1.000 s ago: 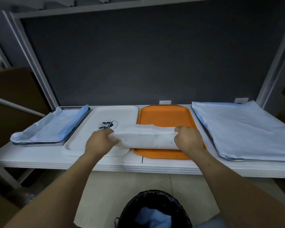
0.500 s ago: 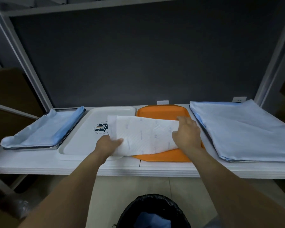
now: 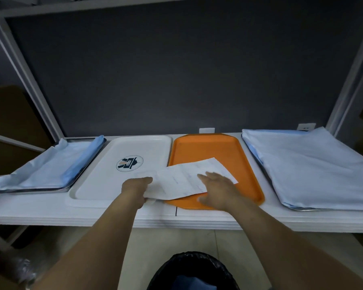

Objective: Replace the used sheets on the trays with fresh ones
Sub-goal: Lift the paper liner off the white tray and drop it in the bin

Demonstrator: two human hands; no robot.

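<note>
A white paper sheet [image 3: 177, 182] with faint blue print lies tilted across the near edges of the white tray [image 3: 105, 174] and the orange tray [image 3: 233, 151]. My left hand [image 3: 135, 188] pinches the sheet's left near corner. My right hand [image 3: 219, 189] hovers over the sheet's right part with fingers spread, seemingly touching it. The white tray shows a round logo and the orange tray is bare behind the sheet.
A metal tray with a crumpled blue sheet [image 3: 48, 166] sits at the far left. A large blue sheet [image 3: 314, 168] covers a tray at the right. A bin with a black liner [image 3: 192, 271] holding blue paper stands below the white shelf's front edge [image 3: 71, 218].
The folded white sheet was opened out flat between both hands. My right hand let go of its edge and now rests open over it; the left still holds the corner.
</note>
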